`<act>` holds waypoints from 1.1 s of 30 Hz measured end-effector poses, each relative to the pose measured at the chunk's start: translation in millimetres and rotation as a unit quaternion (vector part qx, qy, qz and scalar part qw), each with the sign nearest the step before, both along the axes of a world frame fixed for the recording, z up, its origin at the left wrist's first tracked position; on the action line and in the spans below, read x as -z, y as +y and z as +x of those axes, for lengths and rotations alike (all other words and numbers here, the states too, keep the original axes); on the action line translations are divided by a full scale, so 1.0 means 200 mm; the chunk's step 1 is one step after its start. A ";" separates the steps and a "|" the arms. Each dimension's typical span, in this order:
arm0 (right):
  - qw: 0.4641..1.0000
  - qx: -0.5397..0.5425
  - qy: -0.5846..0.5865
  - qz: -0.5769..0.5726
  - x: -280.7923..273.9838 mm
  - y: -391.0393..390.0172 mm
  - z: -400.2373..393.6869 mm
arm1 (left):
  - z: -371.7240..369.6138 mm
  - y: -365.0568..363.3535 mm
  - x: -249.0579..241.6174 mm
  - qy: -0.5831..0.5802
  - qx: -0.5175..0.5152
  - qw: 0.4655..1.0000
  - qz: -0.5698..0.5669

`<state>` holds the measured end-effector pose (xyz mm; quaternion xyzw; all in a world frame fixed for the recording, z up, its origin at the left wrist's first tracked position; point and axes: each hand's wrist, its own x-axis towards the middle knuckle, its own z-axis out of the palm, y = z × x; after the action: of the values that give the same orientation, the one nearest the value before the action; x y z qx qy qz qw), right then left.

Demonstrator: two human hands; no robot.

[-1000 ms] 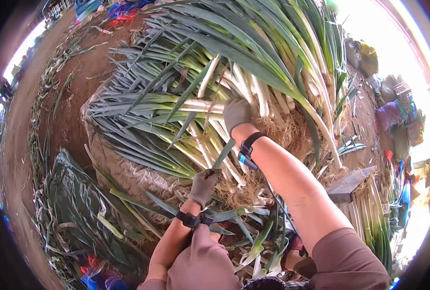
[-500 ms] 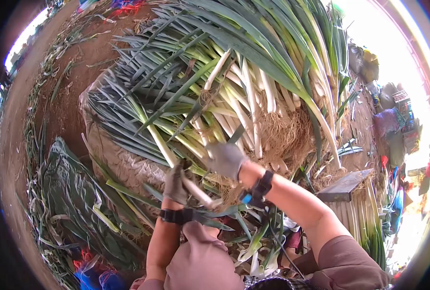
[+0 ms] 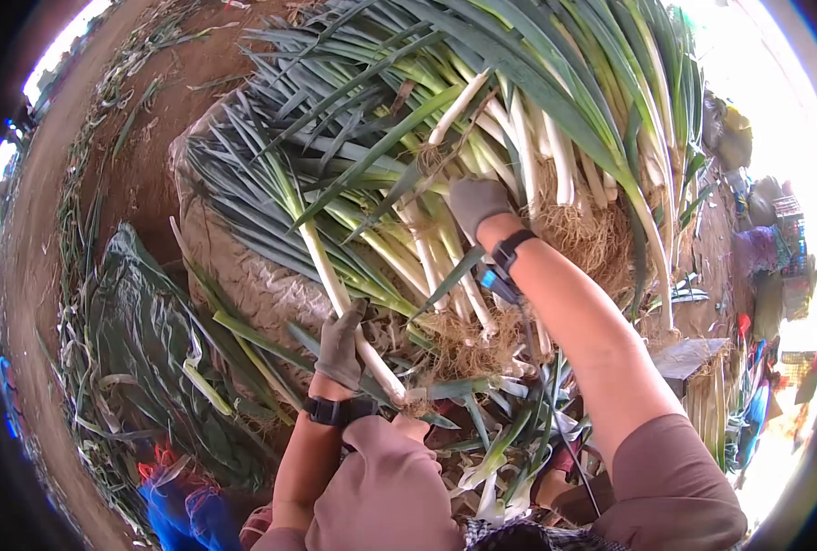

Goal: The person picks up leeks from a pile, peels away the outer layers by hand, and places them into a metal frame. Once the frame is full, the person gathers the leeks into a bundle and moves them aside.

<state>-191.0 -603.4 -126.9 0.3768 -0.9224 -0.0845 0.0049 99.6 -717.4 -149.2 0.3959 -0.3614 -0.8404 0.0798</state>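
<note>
My left hand [image 3: 340, 349], in a grey glove, is wrapped round the white stalk of a long green onion [image 3: 315, 248], whose root end points down toward my lap and whose leaves lean up and left. My right hand [image 3: 482, 207], also gloved, is on the white stalks of the big pile of green onions [image 3: 528, 138]. Its fingers are bent down among the stalks and mostly hidden, so what they hold does not show. Tangled roots [image 3: 583, 234] hang just right of that hand.
Under the pile lies a beige sheet [image 3: 243, 294]. A dark green plastic sheet [image 3: 137, 340] is at the left, blue and red netting [image 3: 179, 496] at the lower left. Loose leaves [image 3: 495, 450] litter the ground before me. A grey flat board [image 3: 688, 358] sits at the right.
My right hand has moved up and right, away from my left hand and onto the pile. My left hand still holds the onion. The view has shifted slightly.
</note>
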 end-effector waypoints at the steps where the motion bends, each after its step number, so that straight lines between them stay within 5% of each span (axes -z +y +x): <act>1: 1.000 -0.017 -0.009 -0.007 -0.01 0.02 0.00 | 0.00 0.00 0.00 -0.006 0.002 1.000 0.005; 8: 0.996 -0.043 -0.063 -0.041 -0.07 0.05 -0.01 | -0.03 0.04 0.05 -0.026 -0.012 1.000 0.004; 17: 0.991 0.057 -0.092 -0.077 -0.04 0.02 0.10 | -0.01 0.06 0.16 -0.042 0.005 0.999 0.027; 21: 0.986 0.041 0.047 -0.155 -0.34 0.15 0.21 | -0.03 0.10 0.19 -0.043 -0.004 0.998 0.040; 25: 0.949 0.049 0.148 -0.274 -0.28 0.31 0.04 | -0.02 0.11 0.24 -0.031 0.007 0.999 0.033; 33: 0.923 0.121 -0.134 -0.338 -0.37 0.17 -0.04 | -0.01 0.11 0.24 -0.160 -0.031 0.986 -0.013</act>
<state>-199.7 -569.2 -53.4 0.2458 -0.9267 0.2842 -0.0021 98.1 -695.8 -196.9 0.5355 -0.3683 -0.7583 0.0520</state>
